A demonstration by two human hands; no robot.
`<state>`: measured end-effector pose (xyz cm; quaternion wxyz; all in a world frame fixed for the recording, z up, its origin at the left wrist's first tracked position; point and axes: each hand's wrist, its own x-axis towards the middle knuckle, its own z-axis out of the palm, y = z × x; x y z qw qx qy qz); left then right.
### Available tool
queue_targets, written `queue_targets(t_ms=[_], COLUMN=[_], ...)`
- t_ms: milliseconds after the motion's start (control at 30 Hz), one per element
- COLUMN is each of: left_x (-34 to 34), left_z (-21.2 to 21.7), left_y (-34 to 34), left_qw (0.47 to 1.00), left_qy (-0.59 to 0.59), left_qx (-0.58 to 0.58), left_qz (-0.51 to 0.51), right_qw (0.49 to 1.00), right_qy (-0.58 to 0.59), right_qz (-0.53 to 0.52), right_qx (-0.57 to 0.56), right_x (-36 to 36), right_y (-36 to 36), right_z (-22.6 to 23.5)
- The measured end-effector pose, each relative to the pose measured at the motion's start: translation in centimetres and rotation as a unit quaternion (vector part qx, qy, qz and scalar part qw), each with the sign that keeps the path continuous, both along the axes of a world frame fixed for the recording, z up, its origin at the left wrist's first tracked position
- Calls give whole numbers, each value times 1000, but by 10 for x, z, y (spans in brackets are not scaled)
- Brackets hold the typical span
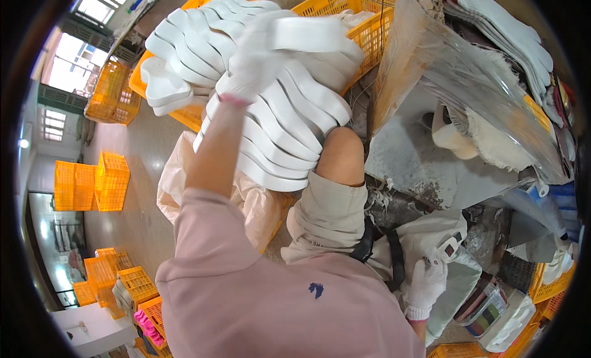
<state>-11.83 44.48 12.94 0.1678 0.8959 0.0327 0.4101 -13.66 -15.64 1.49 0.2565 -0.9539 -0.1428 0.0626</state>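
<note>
My left hand (255,59), in a white glove with a pink cuff, reaches over a heap of thick, wavy white slabs (286,115). The hand is smeared by motion. A white slab (308,34), blurred as well, appears to be gripped in it above the heap. Most of the heap rests in and over an orange crate (138,81). My right hand (426,287), gloved in white, lies low beside my lap, fingers stretched over pale fabric, with nothing visible in it. Near its fingertips is a small white device (451,247) with dark parts.
Right of my knee stands a grey metal surface (409,152) under clear plastic sheeting (474,69). More white slabs (511,35) are stacked at upper right. A beige sack (178,173) hangs below the heap. Orange crates (112,181) stand on the floor at left.
</note>
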Motion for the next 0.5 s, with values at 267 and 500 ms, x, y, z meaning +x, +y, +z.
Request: queue_targets(t_ms=[267, 500], left_x=[-146, -72], left_z=[37, -138], left_y=[-85, -264], left_qw=[940, 905], left_qy=[-155, 361], left_qx=[-278, -23], left_qz=[120, -222], right_qw=[941, 968], right_qy=[115, -53], right_qz=[120, -62], right_qx=[295, 235], right_x=[1, 29], right_y=[87, 14], right_z=[42, 78])
